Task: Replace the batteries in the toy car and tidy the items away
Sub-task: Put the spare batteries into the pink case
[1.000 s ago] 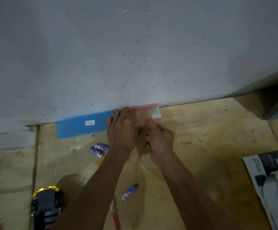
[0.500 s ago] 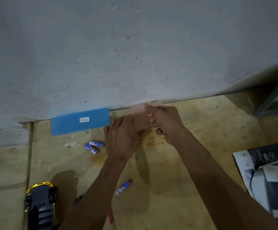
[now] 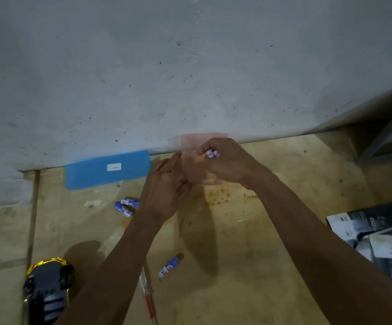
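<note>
My right hand (image 3: 227, 161) is closed around batteries; two ends (image 3: 212, 154) show white, red and blue between my fingers, and I cannot tell if more are hidden in my fist. It hovers over a see-through pink box (image 3: 202, 160) that stands at the far edge of the wooden floor (image 3: 248, 254), where it meets the grey wall (image 3: 190, 66). My left hand (image 3: 164, 191) grips the left side of that pink box, fingers curled against it.

Three loose batteries lie on the floor. Two blue-and-white ones (image 3: 127, 205) lie touching each other just left of my left wrist, below a flat blue lid (image 3: 107, 169) that lies along the foot of the wall and carries one small white label. The third battery (image 3: 169, 267) lies alone nearer to me, between my two forearms.

One screwdriver (image 3: 147, 294) with a clear and red handle lies near the bottom edge, just beside my left forearm. The one toy car (image 3: 47, 289) rests upside down at the bottom left corner of the floor, dark underside and wheels up, gold body showing around its rim. It is well apart from both hands.

At the right edge lies one printed cardboard box (image 3: 377, 235), dark with white patches.
</note>
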Available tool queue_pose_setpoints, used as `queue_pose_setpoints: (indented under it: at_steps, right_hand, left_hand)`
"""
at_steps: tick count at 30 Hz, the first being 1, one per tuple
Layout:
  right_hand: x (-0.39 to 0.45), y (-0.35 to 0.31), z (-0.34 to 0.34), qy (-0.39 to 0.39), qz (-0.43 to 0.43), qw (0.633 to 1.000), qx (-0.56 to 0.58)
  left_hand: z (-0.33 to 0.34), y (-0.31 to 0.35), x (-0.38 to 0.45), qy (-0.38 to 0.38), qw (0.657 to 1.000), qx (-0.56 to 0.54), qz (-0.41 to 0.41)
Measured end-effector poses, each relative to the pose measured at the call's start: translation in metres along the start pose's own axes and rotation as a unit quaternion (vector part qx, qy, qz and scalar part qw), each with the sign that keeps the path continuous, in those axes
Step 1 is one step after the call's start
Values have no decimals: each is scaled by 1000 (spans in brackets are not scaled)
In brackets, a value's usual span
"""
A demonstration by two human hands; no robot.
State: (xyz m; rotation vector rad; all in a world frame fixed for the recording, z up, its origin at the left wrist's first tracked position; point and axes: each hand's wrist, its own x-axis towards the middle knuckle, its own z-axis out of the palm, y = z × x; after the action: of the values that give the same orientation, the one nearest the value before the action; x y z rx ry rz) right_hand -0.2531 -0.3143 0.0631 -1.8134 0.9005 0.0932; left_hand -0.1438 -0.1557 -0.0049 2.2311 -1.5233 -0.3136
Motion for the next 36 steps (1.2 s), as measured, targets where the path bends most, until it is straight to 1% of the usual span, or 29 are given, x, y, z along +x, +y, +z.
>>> queue_pose_setpoints:
  at_steps: [2, 5, 8, 10, 12, 16, 19, 22, 24, 25, 27, 29, 32, 34, 36]
  right_hand:
    - [4, 5, 9, -14, -71, 995, -72]
    - [12, 15, 24, -13, -128, 980, -151]
    - [16, 25, 31, -3, -176, 964, -198]
    - [15, 30, 33, 8, -186, 957, -222]
    - [11, 34, 32, 39, -193, 955, -221]
    - [-2, 34, 25, 114, -191, 956, -192]
    - [-15, 36, 20, 171, -183, 957, -143]
    - [-26, 38, 14, 253, -165, 946, -121]
    - [-31, 39, 12, 283, -157, 935, -145]
    - [-31, 40, 11, 279, -152, 934, -160]
    - [-28, 48, 10, 236, -149, 944, -176]
    - [-25, 58, 11, 197, -162, 951, -176]
    - [-21, 76, 18, 163, -191, 945, -209]
    - [-19, 86, 27, 159, -188, 943, -222]
    - [-18, 91, 33, 173, -189, 946, -199]
  left_hand:
    - [2, -3, 2, -14, 1000, 11, -8]
    - [4, 1, 2, -2, 1000, 16, 0]
    - [6, 3, 1, -18, 999, -2, -29]
    - [10, 0, -1, -33, 998, -3, -47]
    - [12, 0, -2, -37, 997, -1, -61]
    - [8, 10, -4, -12, 995, -11, -96]
    - [6, 13, -5, -7, 994, -4, -109]
    - [7, 17, -9, 31, 992, -28, -120]
    - [4, 23, -12, 68, 983, -68, -157]
    - [3, 25, -13, 83, 976, -89, -181]
    - [-1, 28, -14, 94, 969, -115, -198]
    - [-2, 27, -15, 80, 976, -110, -168]
    - [3, 21, -15, 41, 989, -56, -127]
    - [5, 19, -16, 29, 994, -29, -105]
    - [4, 20, -17, 32, 994, -42, -98]
